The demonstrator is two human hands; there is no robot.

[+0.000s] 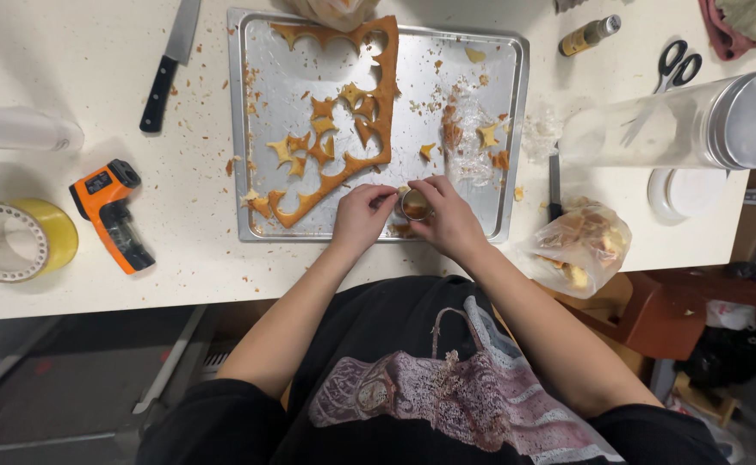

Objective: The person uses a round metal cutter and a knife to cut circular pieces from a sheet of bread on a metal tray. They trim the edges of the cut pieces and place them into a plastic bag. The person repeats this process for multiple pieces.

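Crumbly golden-brown cake sheet (pixel 343 129), likely fragile; small round metal cutter (pixel 412 205) pinched at rim between left hand (pixel 362 217) and right hand (pixel 449 220), over silver baking tray (pixel 516 103).

Round metal cutter (pixel 412 205) mostly covered by both hands, contents unclear. Knife (pixel 170 65) tip cut off at top edge. Plastic bag (pixel 335 10) at tray's far end cropped. Cloth (pixel 744 21) top right partly out. Dark handle (pixel 554 185) half hidden behind bagged pieces (pixel 578 245).

Bare forearms; a black shirt (pixel 412 362) with a pinkish-white printed graphic.
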